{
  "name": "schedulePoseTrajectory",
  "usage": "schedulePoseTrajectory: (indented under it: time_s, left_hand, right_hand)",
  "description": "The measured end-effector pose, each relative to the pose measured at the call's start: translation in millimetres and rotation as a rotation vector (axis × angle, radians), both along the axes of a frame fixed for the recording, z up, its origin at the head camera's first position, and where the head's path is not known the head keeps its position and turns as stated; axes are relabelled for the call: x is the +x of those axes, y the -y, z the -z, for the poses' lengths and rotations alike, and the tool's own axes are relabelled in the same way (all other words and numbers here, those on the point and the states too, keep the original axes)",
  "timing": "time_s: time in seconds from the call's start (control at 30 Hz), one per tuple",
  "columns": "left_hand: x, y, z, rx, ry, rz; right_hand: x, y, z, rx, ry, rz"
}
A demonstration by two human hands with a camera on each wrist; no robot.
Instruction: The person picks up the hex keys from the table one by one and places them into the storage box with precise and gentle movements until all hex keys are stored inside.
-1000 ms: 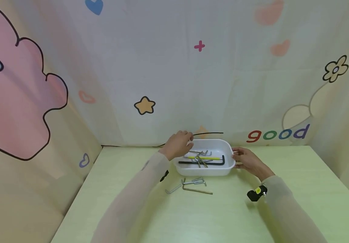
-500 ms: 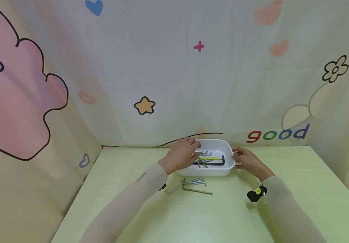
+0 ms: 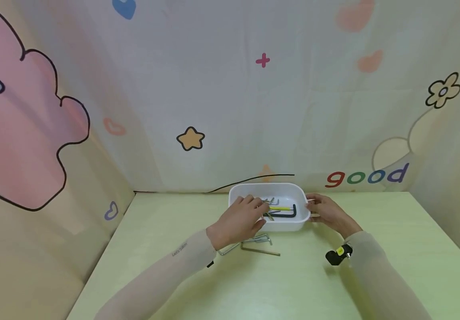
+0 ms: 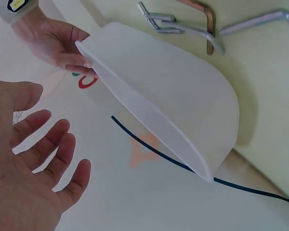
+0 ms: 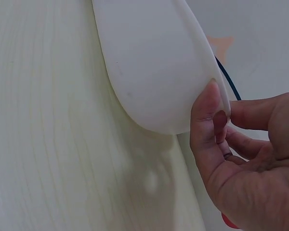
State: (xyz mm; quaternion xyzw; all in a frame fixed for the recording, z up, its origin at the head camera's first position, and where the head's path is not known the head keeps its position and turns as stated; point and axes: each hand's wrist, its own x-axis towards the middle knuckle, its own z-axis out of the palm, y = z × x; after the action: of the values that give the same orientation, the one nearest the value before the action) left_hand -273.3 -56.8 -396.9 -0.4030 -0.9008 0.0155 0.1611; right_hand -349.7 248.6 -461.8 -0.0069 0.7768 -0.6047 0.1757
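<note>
My right hand (image 3: 330, 214) pinches the right end of a white plastic tray (image 3: 284, 226); the right wrist view shows the thumb and a finger on its rim (image 5: 216, 57). Over the tray's front left part hovers my left hand (image 3: 240, 222). Its fingers are loosely bent and spread, with nothing between them in the left wrist view. Inside the tray lie a black hex key (image 3: 294, 212), a yellow rod (image 3: 281, 208) and several small metal hex keys (image 3: 275, 202); the left hand hides some. A brass-coloured hex key (image 3: 264, 252) and silver hex keys (image 3: 265, 239) lie in front.
The pale green table (image 3: 306, 284) ends at a printed curtain (image 3: 230, 102) right behind the tray. More curtain hangs at both sides. A black device (image 3: 336, 256) is strapped to the right wrist.
My left hand has moved from the tray's far left rim towards the front, now lower over its front wall. The right hand and the tray stay in place.
</note>
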Motion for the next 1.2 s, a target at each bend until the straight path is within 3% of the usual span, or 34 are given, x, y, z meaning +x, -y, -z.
schedulePoseTrajectory:
  time_s: [0.2,0.53,0.8,1.2]
  left_hand:
    - [13.5,-1.3,8.2,0.017,-0.004,0.048]
    - [32.4,6.5,32.8,-0.098,-0.038,0.097]
    - [34.5,11.2,49.3,-0.132,-0.019,0.123]
    - [34.2,12.2,68.1,-0.192,0.008,0.108]
  right_hand:
    - [1.8,-1,-0.1,0.004,0.008,0.005]
    - [4.5,-1,-0.4,0.000,0.030,0.010]
    - [4.1,0,-4.2,-0.004,0.022,0.003]
    - [3.2,0,-1.7,-0.010,0.021,0.008]
